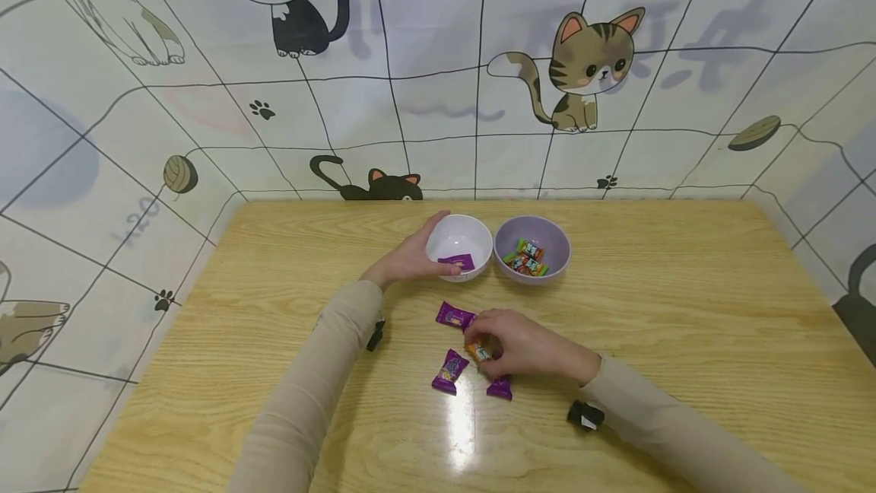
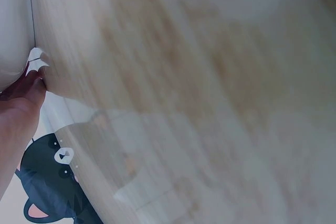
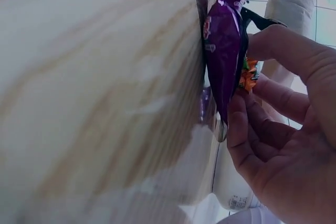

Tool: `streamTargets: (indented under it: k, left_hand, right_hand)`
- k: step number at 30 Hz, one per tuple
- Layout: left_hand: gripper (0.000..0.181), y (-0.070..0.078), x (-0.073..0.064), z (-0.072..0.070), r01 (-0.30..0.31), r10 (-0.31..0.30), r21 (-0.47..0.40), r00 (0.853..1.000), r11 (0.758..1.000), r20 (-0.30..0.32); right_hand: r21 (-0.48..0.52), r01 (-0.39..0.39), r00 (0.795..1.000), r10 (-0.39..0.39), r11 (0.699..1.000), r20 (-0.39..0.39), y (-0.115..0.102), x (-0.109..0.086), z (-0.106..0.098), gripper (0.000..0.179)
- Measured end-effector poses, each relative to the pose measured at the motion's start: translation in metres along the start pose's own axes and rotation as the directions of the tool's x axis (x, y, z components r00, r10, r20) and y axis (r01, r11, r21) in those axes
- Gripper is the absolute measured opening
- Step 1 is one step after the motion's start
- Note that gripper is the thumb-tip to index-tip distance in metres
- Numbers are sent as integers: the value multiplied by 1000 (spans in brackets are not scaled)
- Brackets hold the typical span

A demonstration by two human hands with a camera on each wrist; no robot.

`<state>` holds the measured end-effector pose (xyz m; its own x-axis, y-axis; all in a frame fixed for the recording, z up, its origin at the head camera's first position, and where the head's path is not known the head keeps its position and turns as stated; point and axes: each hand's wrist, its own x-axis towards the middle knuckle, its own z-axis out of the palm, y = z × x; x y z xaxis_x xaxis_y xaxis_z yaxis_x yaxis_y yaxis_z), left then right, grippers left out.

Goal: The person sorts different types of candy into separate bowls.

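My left hand grips the side of a white bowl, thumb at the front rim and fingers toward the back. One purple-wrapped candy lies inside that bowl. Between the fingertips of my right hand is an orange-wrapped candy, low over the table. Three purple candies lie around this hand: one behind it, one to its left, and a third partly under it. In the right wrist view a purple candy stands in front of the orange one, covering part of it.
A lilac bowl touches or nearly touches the white bowl's right side and holds several orange-and-green candies. The wooden table meets a cat-patterned backdrop at the back and sides. Black wrist cameras sit on both sleeves.
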<state>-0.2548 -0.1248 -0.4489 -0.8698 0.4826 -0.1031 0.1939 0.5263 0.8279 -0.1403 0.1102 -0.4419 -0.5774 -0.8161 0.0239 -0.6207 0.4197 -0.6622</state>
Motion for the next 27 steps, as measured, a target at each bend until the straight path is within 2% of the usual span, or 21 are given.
streamTargets:
  k: [7, 13, 27]
  left_hand:
    - [106, 1, 0, 0, 4, -4, 11, 1000, 1000, 1]
    - [107, 1, 0, 0, 0, 0, 8, 1000, 1000, 2]
    - [107, 2, 0, 1, 4, -4, -5, 1000, 1000, -4]
  right_hand:
    - [46, -36, 999, 38, 998, -31, -1, -3, -5, 29]
    - [37, -31, 997, 34, 999, -70, 0, -5, -12, 28]
    - [132, -37, 988, 56, 991, -143, 4, -17, -33, 26]
